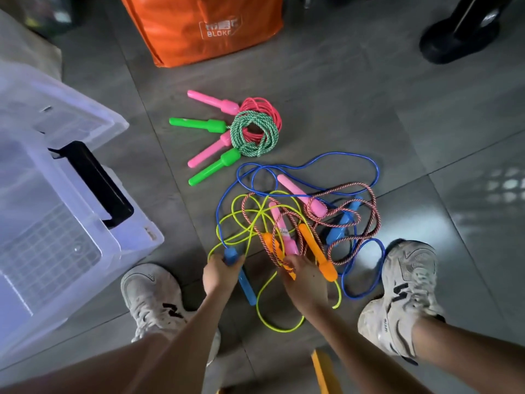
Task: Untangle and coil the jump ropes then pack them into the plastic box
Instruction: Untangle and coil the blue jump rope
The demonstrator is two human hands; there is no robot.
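A tangle of jump ropes (306, 223) lies on the grey floor between my feet: blue, yellow and red-white cords with pink, orange and blue handles. My left hand (220, 273) grips a blue handle (230, 255) at the tangle's near left. My right hand (302, 282) holds an orange handle (271, 245) where the red-white cord crosses it. A second orange handle (318, 251) lies just right of that hand. Two coiled ropes (252, 129), green and pink with matching handles, rest farther away. The clear plastic box (56, 223) stands open at the left.
An orange bag (204, 27) stands at the far middle. A black stand base (460, 38) sits at the far right. My two white sneakers (150, 294) (406, 291) flank the tangle. A yellow object (324, 368) shows at the bottom edge.
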